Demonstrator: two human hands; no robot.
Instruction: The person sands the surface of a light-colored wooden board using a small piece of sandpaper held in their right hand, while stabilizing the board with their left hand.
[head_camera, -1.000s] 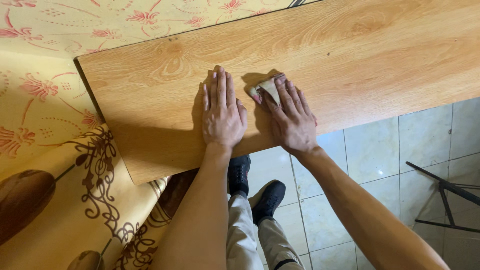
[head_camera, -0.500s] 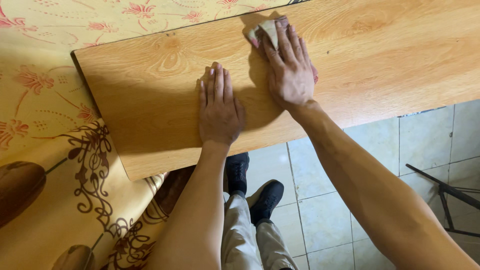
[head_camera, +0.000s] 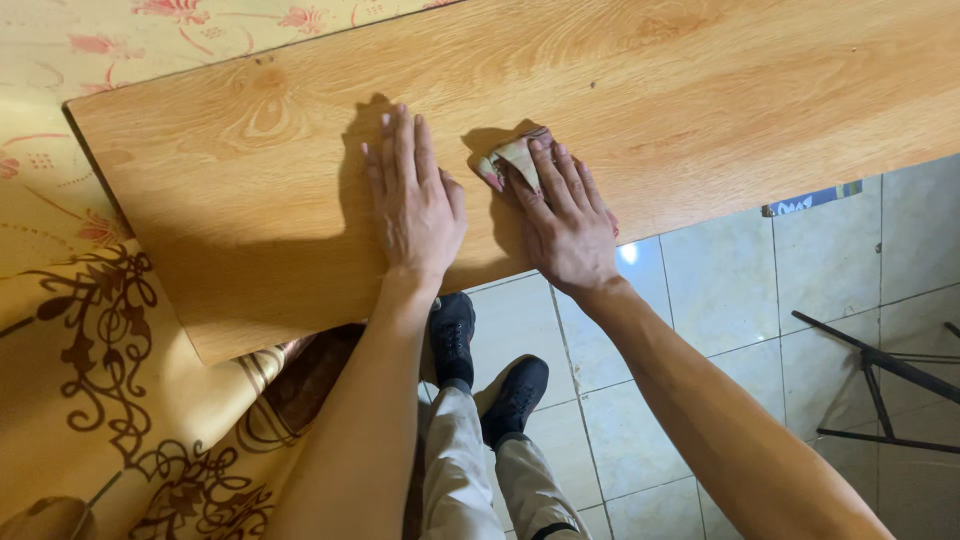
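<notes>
Two bare hands rest on a wooden board (head_camera: 620, 110) laid over a floral-patterned cloth (head_camera: 90, 400); left hand (head_camera: 415, 200) lies flat, fingers spread, gripping nothing, pinning the board near its middle; right hand (head_camera: 565, 225) presses a folded piece of sandpaper (head_camera: 510, 160) under its fingertips, just beside the left hand, close to the board's near edge; sandpaper touches the board face; judgement: rubbing goes best with even pressure along the grain, paper kept flat, left palm holding the board steady; black shoes (head_camera: 480, 370) stand on the tiled floor (head_camera: 700, 320) below the board's edge.
</notes>
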